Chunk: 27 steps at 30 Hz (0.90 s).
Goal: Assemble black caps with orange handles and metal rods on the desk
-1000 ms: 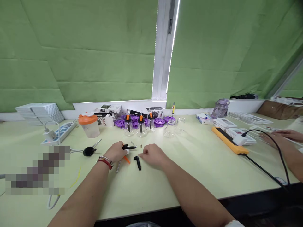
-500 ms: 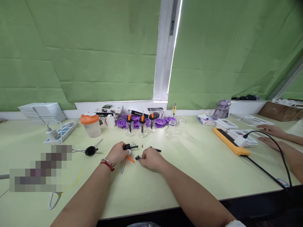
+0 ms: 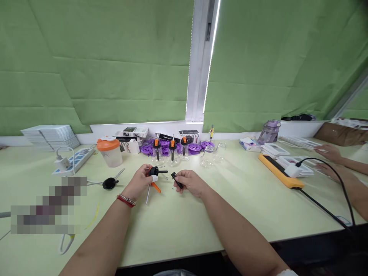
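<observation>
Head view, left hand (image 3: 140, 181): fingers curled closed around the black fitting (image 3: 154, 171), held just over the table (image 3: 169, 230).
Black fitting: likely light, stiff plastic; best held by its round body.
Right hand (image 3: 192, 181): thumb and fingers pinched on the black bar (image 3: 176, 180), apart from the fitting.
Black bar: probably light, rigid, smooth enough to slip; grip its long sides.

Single head-worn view, facing forward and down, near the table (image 3: 244, 191)
</observation>
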Available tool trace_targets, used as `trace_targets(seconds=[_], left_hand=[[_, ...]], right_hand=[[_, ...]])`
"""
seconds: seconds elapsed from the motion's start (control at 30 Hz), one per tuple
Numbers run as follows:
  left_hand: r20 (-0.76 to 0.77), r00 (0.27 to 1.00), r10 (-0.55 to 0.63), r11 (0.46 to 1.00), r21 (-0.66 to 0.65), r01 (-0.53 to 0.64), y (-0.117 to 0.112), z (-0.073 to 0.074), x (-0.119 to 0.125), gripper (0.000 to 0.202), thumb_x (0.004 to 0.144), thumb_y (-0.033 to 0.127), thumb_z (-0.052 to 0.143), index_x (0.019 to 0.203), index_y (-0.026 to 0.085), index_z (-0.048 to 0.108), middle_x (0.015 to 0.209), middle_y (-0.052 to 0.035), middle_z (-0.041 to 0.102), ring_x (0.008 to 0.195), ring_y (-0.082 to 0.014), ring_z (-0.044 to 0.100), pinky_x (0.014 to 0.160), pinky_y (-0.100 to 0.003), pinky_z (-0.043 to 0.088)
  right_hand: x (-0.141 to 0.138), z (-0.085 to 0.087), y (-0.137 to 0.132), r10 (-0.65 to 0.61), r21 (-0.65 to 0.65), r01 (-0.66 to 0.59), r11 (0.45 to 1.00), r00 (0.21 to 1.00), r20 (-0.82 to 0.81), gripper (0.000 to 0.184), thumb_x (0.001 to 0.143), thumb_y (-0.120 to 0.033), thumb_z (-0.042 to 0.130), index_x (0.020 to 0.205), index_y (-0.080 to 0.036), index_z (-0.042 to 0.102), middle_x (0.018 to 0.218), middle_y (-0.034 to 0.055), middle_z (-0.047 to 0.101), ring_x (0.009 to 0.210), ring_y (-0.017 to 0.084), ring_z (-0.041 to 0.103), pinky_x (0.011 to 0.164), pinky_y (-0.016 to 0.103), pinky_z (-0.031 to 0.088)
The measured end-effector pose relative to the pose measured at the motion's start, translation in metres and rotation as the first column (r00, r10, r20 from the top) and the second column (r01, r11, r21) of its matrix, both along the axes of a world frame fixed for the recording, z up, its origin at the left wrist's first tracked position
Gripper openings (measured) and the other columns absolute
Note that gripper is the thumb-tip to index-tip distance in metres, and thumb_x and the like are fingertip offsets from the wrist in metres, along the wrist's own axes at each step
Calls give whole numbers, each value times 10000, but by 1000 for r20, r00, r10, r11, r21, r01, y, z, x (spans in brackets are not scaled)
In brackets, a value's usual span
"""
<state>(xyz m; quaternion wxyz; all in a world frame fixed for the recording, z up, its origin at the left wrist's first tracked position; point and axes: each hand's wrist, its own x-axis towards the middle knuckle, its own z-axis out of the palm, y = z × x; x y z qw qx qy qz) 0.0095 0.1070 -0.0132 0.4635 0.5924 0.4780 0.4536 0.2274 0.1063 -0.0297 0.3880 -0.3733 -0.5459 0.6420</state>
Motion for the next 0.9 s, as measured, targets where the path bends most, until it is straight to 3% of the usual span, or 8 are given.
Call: trace_targets(seconds=[0.13, 0.4, 0.9], left_hand=[[24, 999, -30, 999, 44, 29, -5, 3, 5, 345, 666, 222, 632, 957, 211, 447, 831, 15, 519, 661, -100, 457, 547, -210, 392], [-70, 997, -45, 973, 221, 59, -8, 3, 10, 348, 695, 199, 624, 1002, 212, 461, 885, 10, 508, 748, -107, 471, 665, -222, 396], [-151, 987, -53, 961, 261, 92, -12, 2, 12, 405, 726, 275, 619, 1091, 221, 454, 933, -13, 536, 803, -129, 519, 733, -246, 436]], right_hand=[[1, 1, 0, 2, -19, -4, 1000, 991, -134, 319, 660, -375, 717, 822, -135, 582, 683, 21, 626, 511, 90, 529, 488, 234, 409], [3, 2, 0, 2, -26, -5, 1000, 994, -105, 351, 664, -411, 703, 853, -137, 594, 610, -31, 537, 431, 33, 343, 410, 194, 244], [2, 3, -2, 6, -44, -11, 999, 992, -124, 372, 672, -454, 677, 842, -142, 566, 568, -51, 482, 413, 25, 252, 429, 201, 171]])
